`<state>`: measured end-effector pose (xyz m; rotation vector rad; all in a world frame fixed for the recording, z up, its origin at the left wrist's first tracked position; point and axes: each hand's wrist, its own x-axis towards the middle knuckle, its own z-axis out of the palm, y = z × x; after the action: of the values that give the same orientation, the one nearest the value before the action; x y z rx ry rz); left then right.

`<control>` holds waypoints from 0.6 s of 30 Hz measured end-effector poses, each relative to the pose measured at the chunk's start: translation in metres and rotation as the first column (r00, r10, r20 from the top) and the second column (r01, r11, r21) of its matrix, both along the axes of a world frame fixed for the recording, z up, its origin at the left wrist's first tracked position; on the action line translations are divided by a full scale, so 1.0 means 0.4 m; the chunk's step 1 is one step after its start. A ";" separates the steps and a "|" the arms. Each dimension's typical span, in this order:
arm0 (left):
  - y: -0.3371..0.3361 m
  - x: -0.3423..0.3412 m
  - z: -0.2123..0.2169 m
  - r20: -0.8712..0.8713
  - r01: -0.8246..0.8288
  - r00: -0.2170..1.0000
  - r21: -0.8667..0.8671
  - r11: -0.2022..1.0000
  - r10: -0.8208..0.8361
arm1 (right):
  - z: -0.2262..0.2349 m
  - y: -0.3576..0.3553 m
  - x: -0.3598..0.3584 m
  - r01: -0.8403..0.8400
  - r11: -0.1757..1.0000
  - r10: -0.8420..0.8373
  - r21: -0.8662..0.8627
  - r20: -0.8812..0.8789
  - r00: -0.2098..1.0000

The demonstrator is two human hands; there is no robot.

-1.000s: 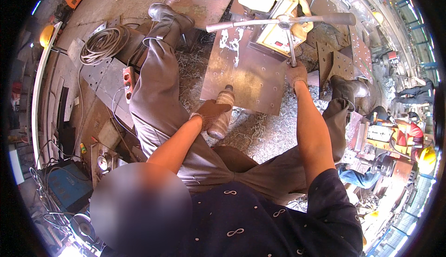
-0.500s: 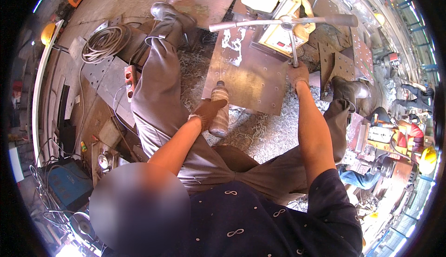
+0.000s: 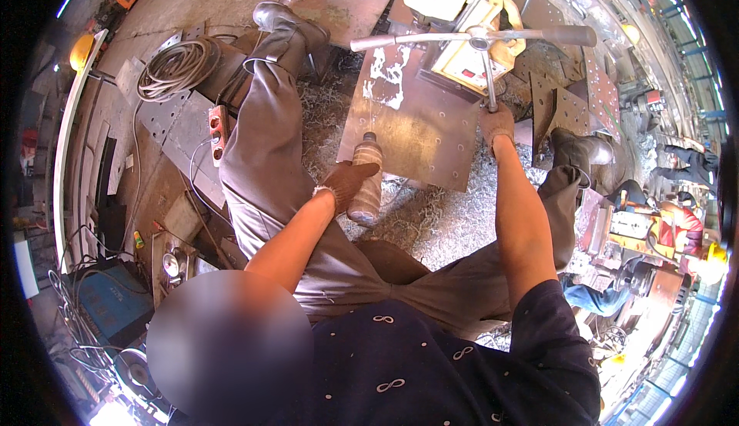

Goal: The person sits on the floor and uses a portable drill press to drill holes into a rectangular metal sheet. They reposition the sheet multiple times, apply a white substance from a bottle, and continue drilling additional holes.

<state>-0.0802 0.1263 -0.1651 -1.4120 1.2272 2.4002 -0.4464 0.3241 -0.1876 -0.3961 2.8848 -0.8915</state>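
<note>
My left hand (image 3: 348, 183), in a brown work glove, is wrapped round a dirty plastic bottle (image 3: 367, 176) with a dark cap, its top pointing away from me. My right hand (image 3: 496, 123), gloved too, grips the lower end of one spoke of a three-armed feed handle (image 3: 479, 39). That handle belongs to a yellow and white drilling machine (image 3: 466, 68), which stands at the far side of a steel plate (image 3: 416, 133). White liquid (image 3: 387, 76) is spread on the plate, and holes run along its edges. The drill bit is hidden from view.
Metal shavings (image 3: 431, 222) cover the floor between my legs. At left lie a coiled cable (image 3: 175, 70), a red socket strip (image 3: 218, 133) and a blue machine (image 3: 115, 303). Drilled plates (image 3: 566, 106) stand at right. Farther right, another person (image 3: 681, 226) is at work.
Hardly anything differs. The whole view has shifted very slightly; both hands keep their grips, and the feed handle sits at about the same angle.
</note>
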 end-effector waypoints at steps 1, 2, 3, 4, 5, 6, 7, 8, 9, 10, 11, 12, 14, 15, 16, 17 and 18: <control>0.002 0.000 0.002 0.021 0.033 0.999 0.027 0.999 -0.033 | 0.001 0.004 -0.003 -0.001 1.000 0.001 -0.007 0.002 1.000; 0.005 0.003 0.027 0.045 0.063 0.997 0.057 0.996 -0.065 | 0.003 0.003 0.001 0.005 1.000 -0.005 -0.002 0.002 1.000; 0.010 0.005 0.041 0.067 0.092 0.993 0.088 0.992 -0.098 | 0.005 0.003 0.003 0.011 1.000 -0.011 0.004 0.003 1.000; 0.021 0.010 0.017 0.046 0.120 0.991 0.120 0.985 -0.127 | 0.008 0.003 0.005 0.017 1.000 -0.018 0.009 0.002 1.000; 0.033 0.019 0.005 0.026 0.146 0.988 0.146 0.978 -0.151 | 0.013 -0.002 0.009 0.019 1.000 -0.019 0.012 0.004 1.000; 0.042 0.027 -0.008 0.005 0.172 0.984 0.173 0.970 -0.176 | 0.018 -0.008 0.011 0.020 1.000 -0.020 0.014 0.006 1.000; 0.051 0.034 -0.021 0.024 0.178 0.983 0.150 0.972 -0.184 | 0.024 -0.012 0.014 0.022 1.000 -0.022 0.017 0.008 1.000; 0.066 0.029 -0.001 0.043 0.188 0.980 0.133 0.973 -0.195 | 0.029 -0.012 0.021 0.015 1.000 -0.016 0.008 0.006 1.000; 0.075 0.026 0.012 0.062 0.197 0.977 0.116 0.974 -0.205 | 0.034 -0.013 0.028 0.009 1.000 -0.009 -0.001 0.005 1.000; 0.077 0.025 0.011 0.061 0.193 0.977 0.127 0.973 -0.202 | 0.039 -0.013 0.036 0.002 1.000 -0.002 -0.010 0.004 1.000; 0.075 0.023 0.006 0.050 0.190 0.979 0.144 0.971 -0.199 | 0.040 -0.010 0.032 0.004 1.000 -0.004 -0.013 0.012 1.000; 0.073 0.022 -0.004 0.038 0.187 0.980 0.161 0.969 -0.195 | 0.041 -0.009 0.027 0.007 1.000 -0.006 -0.016 0.022 1.000; 0.069 0.027 -0.026 0.026 0.172 0.984 0.161 0.972 -0.179 | 0.042 -0.011 0.026 0.001 1.000 -0.001 -0.007 0.033 0.999; 0.066 0.032 -0.039 0.024 0.161 0.986 0.142 0.977 -0.166 | 0.043 -0.015 0.029 -0.006 1.000 0.006 0.004 0.035 0.999; 0.064 0.038 -0.052 0.023 0.149 0.988 0.123 0.981 -0.152 | 0.043 -0.020 0.032 -0.014 1.000 0.014 0.015 0.037 0.999; 0.067 0.030 -0.042 0.026 0.152 0.987 0.122 0.981 -0.156 | 0.039 -0.010 0.023 -0.005 1.000 0.005 0.009 0.031 0.999; 0.071 0.022 -0.032 0.030 0.155 0.987 0.120 0.981 -0.160 | 0.034 -0.003 0.014 0.004 1.000 -0.004 0.003 0.026 1.000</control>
<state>-0.0712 0.1547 -0.1779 -1.2716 1.1230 2.2869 -0.4406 0.3228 -0.1741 -0.3760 2.8643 -0.8860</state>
